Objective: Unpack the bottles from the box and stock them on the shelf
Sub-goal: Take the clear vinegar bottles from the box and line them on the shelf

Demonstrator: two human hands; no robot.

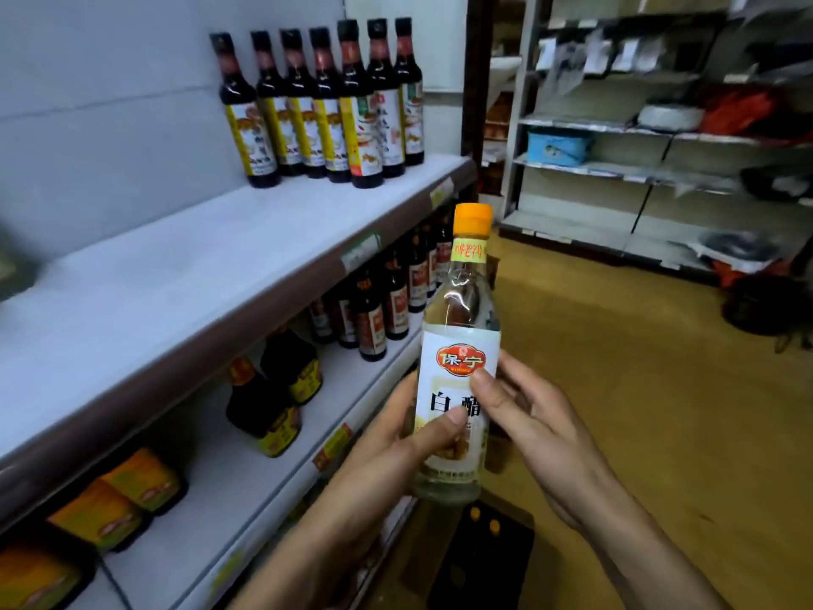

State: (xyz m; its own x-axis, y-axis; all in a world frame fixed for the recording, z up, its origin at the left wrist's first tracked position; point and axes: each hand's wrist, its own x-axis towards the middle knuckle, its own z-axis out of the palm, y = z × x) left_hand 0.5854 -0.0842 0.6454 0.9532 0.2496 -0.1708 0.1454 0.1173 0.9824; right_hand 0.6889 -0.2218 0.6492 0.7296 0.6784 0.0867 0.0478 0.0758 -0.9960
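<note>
Both hands, left hand (398, 438) and right hand (534, 418), grip the clear bottle (457, 367) (orange cap up) upright, just beside the shelf (184, 261), above the box (481, 561).

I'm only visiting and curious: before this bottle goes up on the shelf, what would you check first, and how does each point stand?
1. Grip: left hand and right hand both hold the clear bottle at its label: ok.
2. Bottle upright: ok.
3. Orange cap on: ok. Sealed tight: cannot tell.
4. Bare room on the upper shelf, nearer than the dark bottles: ok.
5. More stock in the box below: orange caps show, count cannot tell.
</note>
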